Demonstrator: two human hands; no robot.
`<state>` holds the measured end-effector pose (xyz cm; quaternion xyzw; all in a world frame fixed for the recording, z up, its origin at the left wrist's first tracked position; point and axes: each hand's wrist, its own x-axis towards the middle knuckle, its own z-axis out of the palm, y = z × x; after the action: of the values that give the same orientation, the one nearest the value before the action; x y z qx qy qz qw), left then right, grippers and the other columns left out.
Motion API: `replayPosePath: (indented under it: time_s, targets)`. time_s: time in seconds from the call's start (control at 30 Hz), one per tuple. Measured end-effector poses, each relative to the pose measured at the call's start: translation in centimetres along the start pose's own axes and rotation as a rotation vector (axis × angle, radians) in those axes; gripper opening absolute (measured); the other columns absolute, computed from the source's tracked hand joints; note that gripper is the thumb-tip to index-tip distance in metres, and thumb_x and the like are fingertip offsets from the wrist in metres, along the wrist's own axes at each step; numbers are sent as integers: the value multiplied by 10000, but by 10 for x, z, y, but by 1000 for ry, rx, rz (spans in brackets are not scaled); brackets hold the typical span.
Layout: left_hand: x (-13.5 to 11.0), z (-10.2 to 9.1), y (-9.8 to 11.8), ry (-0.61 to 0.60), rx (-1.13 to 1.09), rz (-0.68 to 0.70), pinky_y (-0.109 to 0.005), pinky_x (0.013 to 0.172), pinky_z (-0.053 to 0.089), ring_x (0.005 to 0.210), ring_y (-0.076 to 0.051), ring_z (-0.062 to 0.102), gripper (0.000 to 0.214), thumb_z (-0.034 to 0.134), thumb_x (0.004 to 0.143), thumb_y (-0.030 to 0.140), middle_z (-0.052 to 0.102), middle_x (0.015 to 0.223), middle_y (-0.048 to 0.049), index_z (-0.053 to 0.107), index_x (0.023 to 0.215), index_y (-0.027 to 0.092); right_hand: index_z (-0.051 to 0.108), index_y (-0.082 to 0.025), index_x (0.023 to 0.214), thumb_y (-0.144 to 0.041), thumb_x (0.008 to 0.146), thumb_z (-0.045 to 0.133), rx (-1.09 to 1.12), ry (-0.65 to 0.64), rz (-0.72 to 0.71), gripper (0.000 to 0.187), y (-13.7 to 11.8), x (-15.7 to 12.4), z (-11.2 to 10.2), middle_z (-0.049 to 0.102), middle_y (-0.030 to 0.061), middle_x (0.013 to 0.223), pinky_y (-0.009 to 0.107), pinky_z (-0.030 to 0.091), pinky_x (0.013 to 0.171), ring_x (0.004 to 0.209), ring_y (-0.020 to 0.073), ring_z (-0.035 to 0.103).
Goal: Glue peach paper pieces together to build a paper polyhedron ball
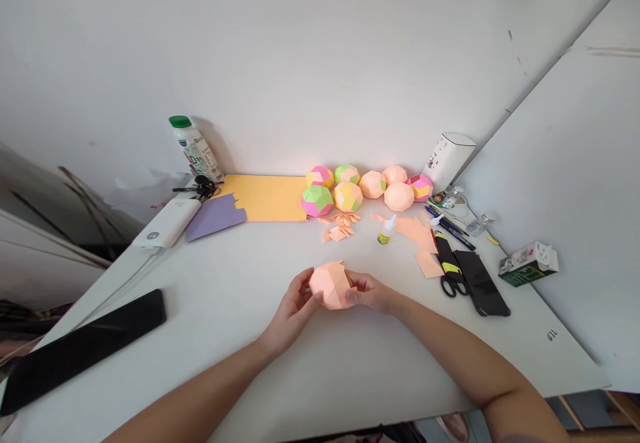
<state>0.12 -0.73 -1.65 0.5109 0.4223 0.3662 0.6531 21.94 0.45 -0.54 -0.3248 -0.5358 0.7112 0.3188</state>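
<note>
Between my two hands is a peach folded-paper ball (330, 286), made of flat facets, with a small flap sticking up at its top. My left hand (296, 303) grips its left side, thumb in front and fingers behind. On the other side my right hand (369, 291) pinches the ball's right edge between thumb and fingers. Just beyond lie folded peach paper pieces (342, 226) and a small glue bottle (387, 230) standing upright. Several finished paper balls (348, 196) in peach, pink, green and yellow sit by the wall.
Orange card (273, 196) and purple card (215, 219) lie back left beside a white bottle (196, 146) and a power bank (170, 222). To the right are peach scraps (415, 231), scissors (454, 286), a phone (482, 283) and a drink carton (529, 263). A long black object (85, 350) lies front left.
</note>
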Motion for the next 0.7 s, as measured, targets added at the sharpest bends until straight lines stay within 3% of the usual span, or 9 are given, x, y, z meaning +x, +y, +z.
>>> replayPosePath:
  time_s: [0.17, 0.7]
  targets:
    - [1, 0, -2, 1, 32, 9, -424, 1027, 423, 1286, -278, 438, 569, 541, 862, 472, 429, 1411, -125, 333, 1332, 229, 617, -140, 810, -553, 748, 667, 0, 37, -3, 421, 6, 3, -2, 558, 33, 891, 281, 418, 735, 813, 147, 526]
    - [1, 0, -3, -49, 14, 59, -416, 998, 450, 1265, -270, 458, 510, 535, 880, 443, 457, 1393, -113, 368, 1311, 229, 650, -139, 805, -541, 713, 705, 21, 83, 46, 416, 6, 3, -2, 573, 31, 854, 279, 411, 698, 777, 145, 527]
